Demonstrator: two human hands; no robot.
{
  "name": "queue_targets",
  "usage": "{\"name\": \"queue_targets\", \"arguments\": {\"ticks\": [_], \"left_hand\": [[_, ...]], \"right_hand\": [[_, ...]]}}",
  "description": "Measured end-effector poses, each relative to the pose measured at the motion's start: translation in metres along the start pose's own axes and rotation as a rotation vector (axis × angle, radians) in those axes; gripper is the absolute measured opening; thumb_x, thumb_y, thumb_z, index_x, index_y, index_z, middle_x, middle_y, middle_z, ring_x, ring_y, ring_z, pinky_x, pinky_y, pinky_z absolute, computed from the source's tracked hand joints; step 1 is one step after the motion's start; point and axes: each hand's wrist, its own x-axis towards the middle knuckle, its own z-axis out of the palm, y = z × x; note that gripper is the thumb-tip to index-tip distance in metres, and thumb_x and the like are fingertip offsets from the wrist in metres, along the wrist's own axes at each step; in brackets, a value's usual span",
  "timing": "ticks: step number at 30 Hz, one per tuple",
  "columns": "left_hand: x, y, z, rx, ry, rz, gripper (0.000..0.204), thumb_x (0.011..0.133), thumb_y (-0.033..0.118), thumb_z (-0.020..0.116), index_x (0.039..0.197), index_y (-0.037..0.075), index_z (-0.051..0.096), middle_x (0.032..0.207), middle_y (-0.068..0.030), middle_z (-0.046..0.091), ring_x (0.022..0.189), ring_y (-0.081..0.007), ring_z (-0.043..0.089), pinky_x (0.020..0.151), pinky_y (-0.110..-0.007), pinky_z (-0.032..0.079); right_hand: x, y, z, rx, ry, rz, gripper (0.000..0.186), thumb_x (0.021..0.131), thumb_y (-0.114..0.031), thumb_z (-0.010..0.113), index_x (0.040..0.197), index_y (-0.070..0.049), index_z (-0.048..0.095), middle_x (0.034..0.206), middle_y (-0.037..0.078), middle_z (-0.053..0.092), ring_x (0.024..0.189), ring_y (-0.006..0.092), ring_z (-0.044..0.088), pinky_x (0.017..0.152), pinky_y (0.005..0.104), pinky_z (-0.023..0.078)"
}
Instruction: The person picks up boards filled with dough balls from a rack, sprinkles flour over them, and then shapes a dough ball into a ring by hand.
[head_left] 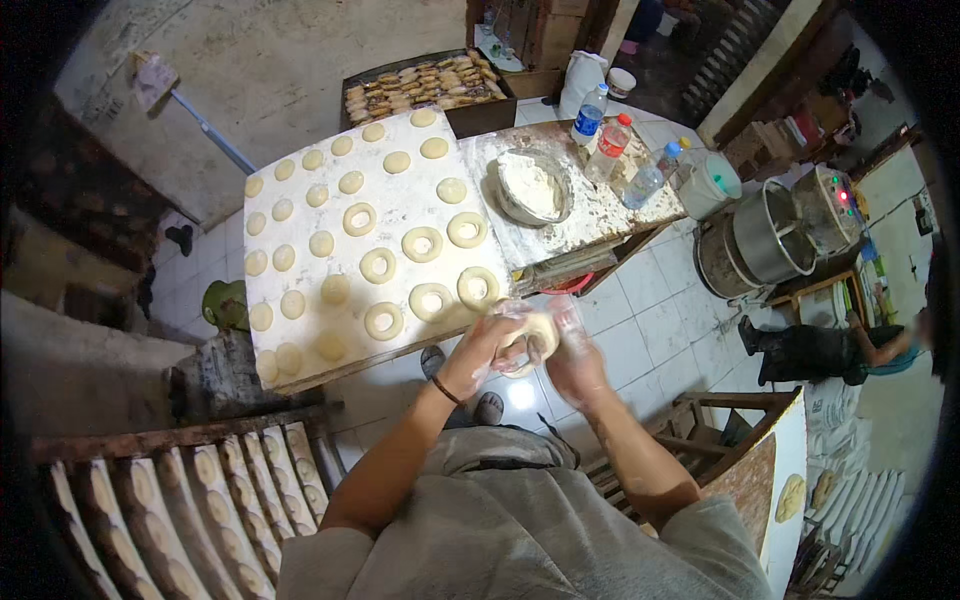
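A pale dough ring (543,326) is held up between my two hands, just off the front right corner of the floured board (385,185). My left hand (487,352) is closed around the ring's left side, with fingers at its hole. Against the ring's right side is my right hand (575,355), floury and smeared by motion, so its grip is unclear. Several shaped rings lie on the right part of the board, the nearest being a dough ring (463,290) beside my left hand. Round dough pieces (321,243) sit in rows across the left and far parts.
A metal bowl of flour (507,203) and plastic bottles (607,150) stand on the right-hand tabletop. Trays of dough (205,470) fill a rack at lower left. A mixer (770,235) stands at right, near another person (830,350). Behind the board is a filled crate (480,120).
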Motion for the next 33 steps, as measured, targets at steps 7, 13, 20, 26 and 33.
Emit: {"name": "queue_targets", "arguments": {"ticks": [7, 13, 20, 26, 33], "left_hand": [[-0.002, 0.009, -0.007, -0.094, -0.029, -0.077, 0.023, 0.096, 0.021, 0.053, 0.112, 0.005, 0.056, 0.074, 0.0023, 0.05, 0.053, -0.0035, 0.036, 0.047, -0.019, 0.029], [0.005, 0.016, -0.025, -0.206, 0.022, -0.065, 0.023, 0.097, 0.024, 0.049, 0.109, 0.007, 0.056, 0.072, 0.0023, 0.044, 0.053, -0.0052, 0.035, 0.048, -0.019, 0.029], [0.023, 0.031, -0.045, 0.034, 0.038, 0.123, 0.026, 0.097, 0.027, 0.05, 0.111, 0.007, 0.057, 0.072, 0.0017, 0.047, 0.052, -0.0057, 0.037, 0.048, -0.02, 0.031], [0.062, 0.056, -0.084, -0.338, -0.014, -0.085, 0.028, 0.099, 0.03, 0.048, 0.116, 0.008, 0.055, 0.065, 0.0023, 0.046, 0.049, -0.0063, 0.039, 0.044, -0.02, 0.032], [0.115, 0.085, -0.153, -0.279, 0.044, 0.027, 0.033, 0.099, 0.03, 0.048, 0.125, 0.01, 0.052, 0.075, 0.0013, 0.051, 0.058, -0.0057, 0.044, 0.047, -0.02, 0.033]], "right_hand": [[-0.009, -0.022, 0.004, -0.44, -0.032, 0.129, 0.047, 0.104, -0.045, 0.036, 0.127, -0.005, 0.046, 0.117, 0.014, 0.046, 0.105, 0.0249, 0.046, 0.091, 0.0379, 0.036], [-0.001, -0.017, 0.025, -0.258, -0.03, -0.02, 0.034, 0.103, -0.043, 0.045, 0.102, -0.009, 0.052, 0.067, 0.0, 0.041, 0.06, 0.0118, 0.039, 0.059, 0.0266, 0.035], [0.032, 0.004, 0.025, -0.164, -0.148, 0.223, 0.051, 0.105, -0.05, 0.033, 0.086, -0.007, 0.053, 0.055, -0.002, 0.033, 0.053, 0.0132, 0.037, 0.058, 0.026, 0.037], [0.09, 0.012, 0.066, -0.132, -0.181, 0.177, 0.041, 0.102, -0.045, 0.042, 0.081, -0.011, 0.049, 0.054, -0.004, 0.033, 0.048, 0.0119, 0.034, 0.054, 0.0284, 0.034], [0.174, -0.024, 0.144, 0.044, -0.266, 0.506, 0.027, 0.098, -0.032, 0.053, 0.08, -0.013, 0.05, 0.054, -0.005, 0.034, 0.044, 0.0076, 0.031, 0.052, 0.0251, 0.033]]}}
